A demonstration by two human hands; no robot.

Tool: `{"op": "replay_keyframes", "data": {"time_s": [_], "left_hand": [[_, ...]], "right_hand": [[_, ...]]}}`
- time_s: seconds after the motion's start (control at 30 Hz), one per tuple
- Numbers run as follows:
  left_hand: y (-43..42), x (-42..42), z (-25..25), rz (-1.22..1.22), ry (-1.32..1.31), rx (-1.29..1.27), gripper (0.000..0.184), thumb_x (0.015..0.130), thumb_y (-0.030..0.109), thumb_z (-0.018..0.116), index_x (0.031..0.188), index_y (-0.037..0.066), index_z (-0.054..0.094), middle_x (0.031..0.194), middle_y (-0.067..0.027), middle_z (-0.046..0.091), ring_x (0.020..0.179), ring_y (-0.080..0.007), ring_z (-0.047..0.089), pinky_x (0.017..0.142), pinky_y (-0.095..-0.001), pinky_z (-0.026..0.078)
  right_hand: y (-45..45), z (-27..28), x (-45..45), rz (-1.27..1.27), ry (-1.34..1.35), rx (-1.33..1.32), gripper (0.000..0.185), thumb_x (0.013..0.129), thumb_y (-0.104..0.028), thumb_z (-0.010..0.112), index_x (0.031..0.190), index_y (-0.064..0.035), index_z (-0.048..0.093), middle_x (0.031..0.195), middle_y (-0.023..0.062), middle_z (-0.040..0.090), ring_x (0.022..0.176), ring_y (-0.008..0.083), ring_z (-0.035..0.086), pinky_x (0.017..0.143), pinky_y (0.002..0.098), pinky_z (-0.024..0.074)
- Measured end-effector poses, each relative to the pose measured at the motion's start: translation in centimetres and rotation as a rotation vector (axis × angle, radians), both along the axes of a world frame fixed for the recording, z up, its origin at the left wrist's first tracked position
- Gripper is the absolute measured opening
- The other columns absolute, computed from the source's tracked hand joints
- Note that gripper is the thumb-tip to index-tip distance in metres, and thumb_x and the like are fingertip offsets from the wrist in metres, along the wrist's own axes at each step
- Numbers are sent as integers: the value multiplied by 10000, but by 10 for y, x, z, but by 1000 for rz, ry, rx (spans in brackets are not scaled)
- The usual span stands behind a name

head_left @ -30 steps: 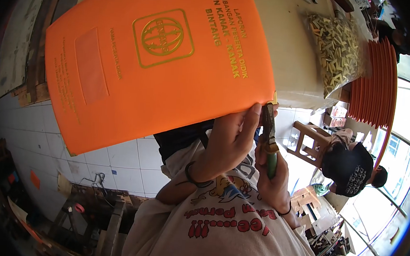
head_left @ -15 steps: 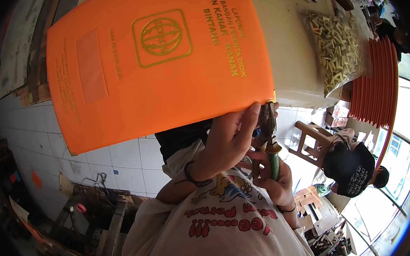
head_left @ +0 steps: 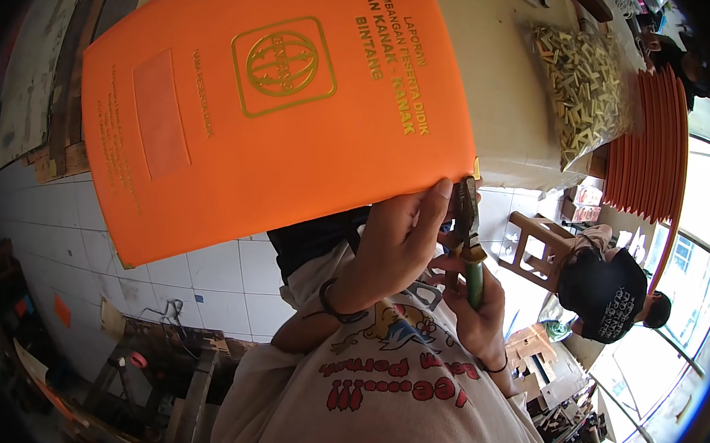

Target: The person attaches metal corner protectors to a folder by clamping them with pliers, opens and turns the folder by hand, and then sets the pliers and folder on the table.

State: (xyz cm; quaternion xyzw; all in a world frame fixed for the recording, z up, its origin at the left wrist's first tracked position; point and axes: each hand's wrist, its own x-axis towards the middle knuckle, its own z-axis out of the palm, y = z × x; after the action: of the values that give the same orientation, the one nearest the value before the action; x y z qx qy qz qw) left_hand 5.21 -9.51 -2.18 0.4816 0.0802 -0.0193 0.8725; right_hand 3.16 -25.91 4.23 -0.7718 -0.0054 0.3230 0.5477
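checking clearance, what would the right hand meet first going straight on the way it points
Through the pliers it holds, the right hand would probably meet the gold corner piece of the orange cover first; depth there is hard to judge.

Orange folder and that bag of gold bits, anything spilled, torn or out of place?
Nothing stands out. The orange folder shows no visible tear, and the gold-coloured pieces look contained in their clear bag. The gold corner by the pliers is too small to judge.

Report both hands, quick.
Left hand: closed on the edge of the orange folder.
Right hand: holding green-handled pliers at the folder's corner.
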Motion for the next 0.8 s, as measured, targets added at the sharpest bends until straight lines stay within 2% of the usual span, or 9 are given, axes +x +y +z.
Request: {"op": "replay_keyframes", "data": {"time_s": [0.13,0.2,0.23,0.33,0.43,0.53,0.8], "left_hand": [[0,-1,-3,1,6,26,424,1081,210,323,1307,-127,446,1232,-274,599,1137,-313,633,994,-395,529],[0,0,-1,8,14,8,397,1076,181,336,1305,-123,449,1224,-268,605,1119,-301,642,994,-391,528],[-1,1,1,29,-2,-19,373,1064,156,367,1301,-119,455,1212,-258,612,1101,-288,648,987,-384,532],[-6,5,8,125,-92,-119,324,1010,72,503,1280,-104,478,1160,-216,640,1037,-240,669,956,-357,548],[-8,3,19,106,-30,-43,379,904,-6,650,1247,-86,510,1090,-164,661,982,-185,671,894,-322,567],[-9,5,21,115,28,-69,431,849,-15,714,1230,-78,523,1049,-140,668,990,-163,667,845,-290,572],[-9,5,21,113,65,-63,395,871,-14,681,1229,-78,528,1034,-152,678,937,-139,676,814,-252,556]], "right_hand": [[0,-3,0,0,-61,-67,322,838,128,458,1127,16,547,1130,116,635,826,153,614,743,283,498],[7,-6,-4,-106,-131,-36,253,876,73,474,1112,5,537,1041,106,635,767,152,591,700,291,483],[9,-6,-5,-158,-166,-20,220,895,45,482,1105,0,532,996,102,635,738,151,580,678,295,476],[5,5,9,64,-70,-206,195,930,-47,493,1115,0,534,900,113,621,734,160,564,685,317,472],[6,3,8,61,-4,-274,214,951,-119,497,1121,8,529,861,124,616,746,178,565,689,339,466],[8,0,3,37,-42,-238,211,955,-103,498,1129,12,528,851,123,607,735,190,555,677,347,463],[8,-3,0,61,-68,-257,175,960,-68,500,1117,7,512,825,134,587,697,221,550,650,364,458]]}}
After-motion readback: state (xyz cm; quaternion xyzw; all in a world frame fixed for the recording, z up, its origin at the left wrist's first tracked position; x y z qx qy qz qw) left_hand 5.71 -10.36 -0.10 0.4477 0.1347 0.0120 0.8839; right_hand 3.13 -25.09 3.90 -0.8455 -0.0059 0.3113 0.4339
